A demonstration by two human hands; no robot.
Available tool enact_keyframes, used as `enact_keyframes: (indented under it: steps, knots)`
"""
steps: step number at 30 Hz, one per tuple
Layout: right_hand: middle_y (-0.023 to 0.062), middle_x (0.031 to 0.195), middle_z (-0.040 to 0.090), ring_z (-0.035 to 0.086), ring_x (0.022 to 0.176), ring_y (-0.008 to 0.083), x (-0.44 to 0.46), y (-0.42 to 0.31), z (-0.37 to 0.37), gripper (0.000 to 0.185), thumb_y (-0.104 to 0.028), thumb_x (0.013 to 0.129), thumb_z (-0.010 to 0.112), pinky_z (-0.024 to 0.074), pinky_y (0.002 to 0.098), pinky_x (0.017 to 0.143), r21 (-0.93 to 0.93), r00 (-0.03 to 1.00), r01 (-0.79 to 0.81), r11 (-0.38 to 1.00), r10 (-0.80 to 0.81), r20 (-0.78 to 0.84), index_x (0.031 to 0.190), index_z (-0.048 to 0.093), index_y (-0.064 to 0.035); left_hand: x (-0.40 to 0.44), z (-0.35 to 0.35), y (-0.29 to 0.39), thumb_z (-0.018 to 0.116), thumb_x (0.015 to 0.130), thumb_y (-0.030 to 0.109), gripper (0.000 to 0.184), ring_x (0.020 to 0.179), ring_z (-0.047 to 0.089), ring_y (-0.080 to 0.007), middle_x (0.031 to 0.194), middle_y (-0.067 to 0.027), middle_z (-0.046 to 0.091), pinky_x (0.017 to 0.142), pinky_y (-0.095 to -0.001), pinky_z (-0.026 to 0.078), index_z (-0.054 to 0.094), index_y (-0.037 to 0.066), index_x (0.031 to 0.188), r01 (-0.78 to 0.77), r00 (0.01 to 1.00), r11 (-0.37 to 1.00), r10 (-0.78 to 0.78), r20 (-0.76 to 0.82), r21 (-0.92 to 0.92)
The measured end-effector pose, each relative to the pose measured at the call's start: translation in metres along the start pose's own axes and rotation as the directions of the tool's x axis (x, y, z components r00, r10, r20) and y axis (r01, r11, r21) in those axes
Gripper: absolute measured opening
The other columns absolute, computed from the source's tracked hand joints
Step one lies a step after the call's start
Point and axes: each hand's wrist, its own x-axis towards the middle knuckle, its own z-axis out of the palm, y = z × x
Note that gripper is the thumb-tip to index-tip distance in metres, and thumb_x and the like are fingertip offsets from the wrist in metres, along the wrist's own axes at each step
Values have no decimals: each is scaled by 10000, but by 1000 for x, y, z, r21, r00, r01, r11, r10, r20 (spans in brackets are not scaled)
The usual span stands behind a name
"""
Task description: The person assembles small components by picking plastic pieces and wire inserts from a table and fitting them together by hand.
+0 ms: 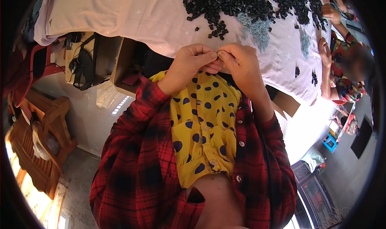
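Note:
In front of my chest, at the near edge of the cloth-covered table, my hands meet fingertip to fingertip. My left hand (192, 63) is closed in a pinch, thumb against forefinger. My right hand (240, 63) pinches at the same spot, its knuckles raised. Whatever sits between the fingertips is too small and covered to make out. Just beyond them, small black plastic pieces (231, 4) lie in a wide heap on the pale pink cloth (120, 14). Beside that heap is a patch of thin grey-blue bits (256, 28).
Another person's hand (325, 52) rests at the table's right edge, near small groups of black pieces (314, 78). A cardboard box (122, 66) stands under the table at left. Farther left is a wooden chair (44, 136). A blue stool (329, 142) stands at right.

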Motion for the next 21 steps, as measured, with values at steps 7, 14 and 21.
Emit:
enact_keyframes:
  steps: [7, 14, 21]
  knots:
    - [69, 918, 686, 631, 850, 257, -9, -5, -2, 126, -121, 936, 654, 351, 452, 944, -366, 952, 283, 887, -307, -8, 1047, 655, -62, -1, 2, 4, 617, 1035, 195, 248, 899, 733, -189, 996, -130, 735, 837, -289, 597, 664, -47, 1060, 47, 999, 998, -47, -1, -44]
    - [22, 904, 642, 630, 879, 213, -11, -8, 4, 183, -147, 913, 687, 333, 473, 977, -556, 922, 326, 765, -387, 7, 1067, 603, -96, 4, 4, -4, 644, 1013, 207, 228, 879, 723, -158, 980, -92, 730, 824, -241, 574, 673, -17, 1043, 69, 997, 988, -74, -34, -138]
    - [28, 846, 597, 625, 824, 207, -10, -6, 6, 174, -149, 890, 706, 339, 462, 987, -677, 892, 342, 652, -452, 15, 1001, 586, -88, 7, 3, -9, 647, 1017, 199, 198, 897, 697, -115, 975, -47, 713, 846, -246, 577, 685, 4, 1020, 88, 996, 984, -92, -20, -155]
